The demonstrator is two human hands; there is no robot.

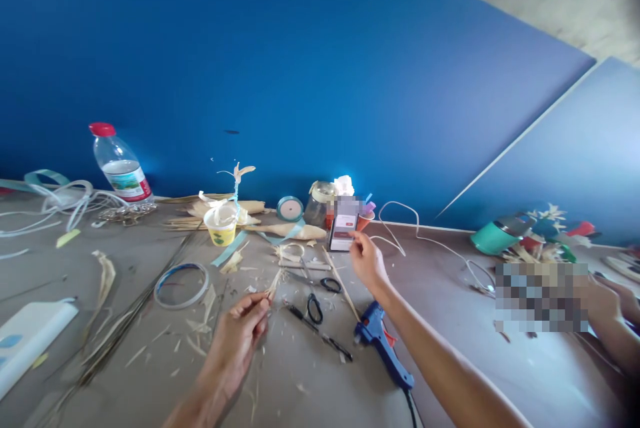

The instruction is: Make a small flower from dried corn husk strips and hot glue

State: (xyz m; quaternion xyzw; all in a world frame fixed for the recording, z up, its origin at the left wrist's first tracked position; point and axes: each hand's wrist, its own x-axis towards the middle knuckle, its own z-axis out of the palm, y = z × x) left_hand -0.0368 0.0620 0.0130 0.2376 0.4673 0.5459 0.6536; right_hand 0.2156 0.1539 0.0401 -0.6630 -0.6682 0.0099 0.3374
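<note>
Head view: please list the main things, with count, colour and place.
wall panels: 2, blue, back
bottle: 1, clear, back left
tub: 1, yellow, back centre
ribbon roll: 1, turquoise, back centre
phone: 1, white-screened, centre
jar: 1, clear, left of phone
scissors: 1, black, centre
pen: 1, black, beside scissors
glue gun: 1, blue, right centre
coil: 1, whitish, left centre
flask: 1, green, right
left hand: 1, holding beige strands
right hand: 1, at phone

Craft workshop: glue gun (pixel 386 348), scissors (pixel 309 307)
</note>
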